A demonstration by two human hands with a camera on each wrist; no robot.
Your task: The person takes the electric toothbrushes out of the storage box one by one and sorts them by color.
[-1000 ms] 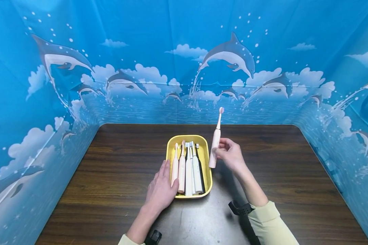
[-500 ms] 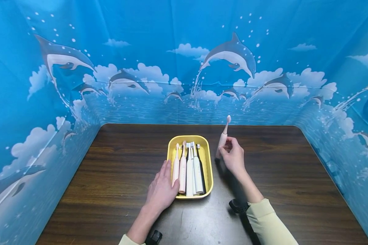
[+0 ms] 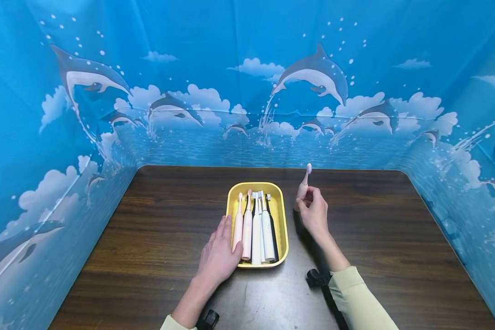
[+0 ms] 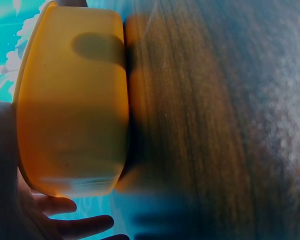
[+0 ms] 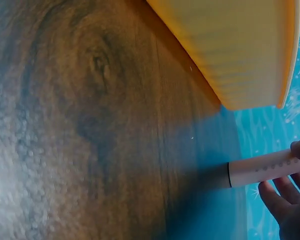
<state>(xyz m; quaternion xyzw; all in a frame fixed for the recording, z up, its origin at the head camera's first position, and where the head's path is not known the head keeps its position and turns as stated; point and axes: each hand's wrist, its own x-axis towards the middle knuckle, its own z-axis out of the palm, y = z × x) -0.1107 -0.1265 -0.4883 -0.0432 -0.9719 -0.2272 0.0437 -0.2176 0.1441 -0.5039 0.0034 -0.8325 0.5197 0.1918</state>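
My right hand (image 3: 315, 211) pinches a pale pink electric toothbrush (image 3: 302, 189) by its handle, to the right of the tray. The toothbrush is roughly upright, bristle head on top. In the right wrist view its handle (image 5: 262, 169) ends right by its dark reflection; whether its base touches the table I cannot tell. My left hand (image 3: 220, 250) rests along the left rim of a yellow tray (image 3: 281, 224), fingers straight, thumb over the edge. Inside lie several electric toothbrushes side by side, among them a pink one (image 3: 247, 234), a white one (image 3: 256, 238) and a black one (image 3: 274, 236).
The dark wood-grain table (image 3: 169, 211) carries the tray near its middle. Behind it and at both sides hangs a blue curtain (image 3: 214, 46) printed with dolphins. Dark straps with small devices (image 3: 318, 277) sit at both wrists.
My right hand has brought the pink toothbrush away from the tray's right rim, rightward and down toward the table. The left hand stays at the tray's left side.
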